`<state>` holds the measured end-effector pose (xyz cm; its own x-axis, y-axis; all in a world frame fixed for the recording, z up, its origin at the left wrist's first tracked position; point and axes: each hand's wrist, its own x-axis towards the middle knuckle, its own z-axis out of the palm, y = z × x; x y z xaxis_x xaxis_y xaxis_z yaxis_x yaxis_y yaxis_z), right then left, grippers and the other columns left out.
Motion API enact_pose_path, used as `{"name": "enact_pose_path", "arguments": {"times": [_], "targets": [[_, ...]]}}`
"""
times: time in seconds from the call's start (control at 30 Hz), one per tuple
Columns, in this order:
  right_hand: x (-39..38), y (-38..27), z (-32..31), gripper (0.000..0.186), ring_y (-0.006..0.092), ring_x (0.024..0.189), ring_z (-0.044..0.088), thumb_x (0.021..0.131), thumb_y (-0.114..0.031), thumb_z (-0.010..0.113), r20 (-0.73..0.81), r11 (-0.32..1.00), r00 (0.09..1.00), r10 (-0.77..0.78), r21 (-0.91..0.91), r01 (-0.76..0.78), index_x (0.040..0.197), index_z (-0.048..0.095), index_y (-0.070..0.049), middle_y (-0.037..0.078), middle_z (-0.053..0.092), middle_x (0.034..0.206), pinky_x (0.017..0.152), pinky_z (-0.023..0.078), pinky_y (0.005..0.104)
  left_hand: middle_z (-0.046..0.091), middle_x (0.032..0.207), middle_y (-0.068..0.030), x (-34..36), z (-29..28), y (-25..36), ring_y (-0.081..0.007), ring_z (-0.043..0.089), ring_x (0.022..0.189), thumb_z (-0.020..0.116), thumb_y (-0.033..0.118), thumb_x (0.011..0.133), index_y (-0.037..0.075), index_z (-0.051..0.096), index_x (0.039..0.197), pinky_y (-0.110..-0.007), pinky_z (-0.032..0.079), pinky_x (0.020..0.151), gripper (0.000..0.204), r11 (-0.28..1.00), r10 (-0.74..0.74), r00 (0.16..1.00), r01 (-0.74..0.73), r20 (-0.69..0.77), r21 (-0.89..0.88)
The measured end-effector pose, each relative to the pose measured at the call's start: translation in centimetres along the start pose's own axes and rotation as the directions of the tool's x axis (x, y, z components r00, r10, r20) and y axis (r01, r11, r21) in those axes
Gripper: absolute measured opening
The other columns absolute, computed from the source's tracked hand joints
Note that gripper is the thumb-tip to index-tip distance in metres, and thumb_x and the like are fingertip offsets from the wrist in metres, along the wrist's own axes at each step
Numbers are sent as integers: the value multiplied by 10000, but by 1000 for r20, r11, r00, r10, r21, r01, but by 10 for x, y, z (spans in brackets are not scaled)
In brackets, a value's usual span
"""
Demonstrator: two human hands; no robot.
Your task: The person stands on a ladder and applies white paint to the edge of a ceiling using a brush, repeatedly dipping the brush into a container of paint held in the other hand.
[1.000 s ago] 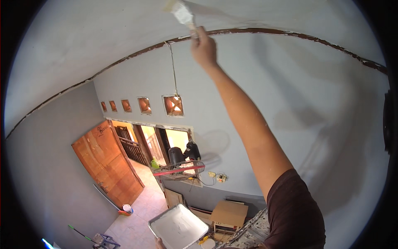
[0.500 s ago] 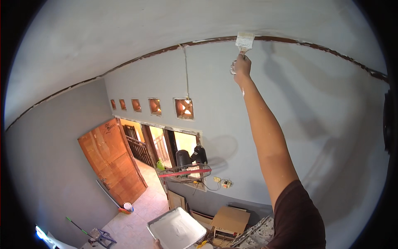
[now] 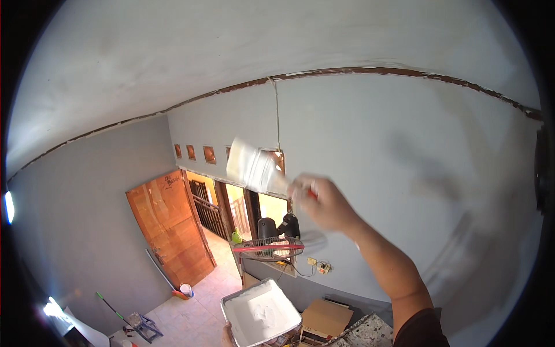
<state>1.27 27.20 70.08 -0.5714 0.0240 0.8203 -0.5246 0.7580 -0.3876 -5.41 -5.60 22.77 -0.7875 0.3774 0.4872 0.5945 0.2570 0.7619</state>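
Note:
My right hand (image 3: 321,202), raised in the middle of the view, grips a wide paintbrush (image 3: 251,165) with a red-tipped handle. The white-coated bristles point up and left, away from the wall, and are blurred. At the bottom, my left hand (image 3: 227,334) holds a square tray (image 3: 232,305) by its left side, with white paint pooled inside. Above is the white ceiling (image 3: 260,40); a patchy brown strip (image 3: 370,70) runs where it meets the pale wall (image 3: 370,150).
A wall fan (image 3: 269,247) hangs before a window. An open wooden door (image 3: 165,225) stands left. On the floor are a bucket (image 3: 186,289) and a metal frame (image 3: 144,324) with a green pole. Cardboard (image 3: 325,318) and a speckled slab (image 3: 364,334) lie below me.
My right hand has swung down and left with the brush from the ceiling edge toward the tray. The room has shifted lower and rightward in view; the tray stays in my left hand.

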Motion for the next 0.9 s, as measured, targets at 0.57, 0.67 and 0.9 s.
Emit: {"name": "enact_pose_path", "arguments": {"times": [0.57, 0.67, 0.9], "targets": [[-206, -167, -99, 308, 328, 617, 692, 862, -86, 743, -54, 896, 936, 348, -273, -349, 1159, 720, -6, 201, 717, 792, 587, 527, 337, 616, 1366, -152, 35, 45, 122, -264, 620, 1210, 351, 523, 1037, 9, 465, 1440, -440, 478, 1057, 662, 830, 458, 889, -421, 18, -366], [-213, -171, -89, 327, 353, 593, 662, 848, -92, 752, -24, 825, 896, 444, -379, -419, 1165, 710, -23, 204, 692, 755, 566, 510, 369, 666, 1247, -125, 46, 30, 163, -242, 646, 1116, 414, 406, 1043, 20, 539, 1368, -386, 493, 997, 520, 764, 156, 945, 68, 286, -641], [-229, -145, -68, 268, 227, 527, 617, 865, -49, 729, -70, 851, 874, 481, -202, -484, 1127, 678, -28, 172, 614, 639, 541, 463, 319, 626, 1355, -156, 23, 29, 130, -315, 623, 1216, 440, 619, 958, 31, 544, 1416, -461, 486, 1056, 753, 54, -171, 818, 564, 549, -824]]}}
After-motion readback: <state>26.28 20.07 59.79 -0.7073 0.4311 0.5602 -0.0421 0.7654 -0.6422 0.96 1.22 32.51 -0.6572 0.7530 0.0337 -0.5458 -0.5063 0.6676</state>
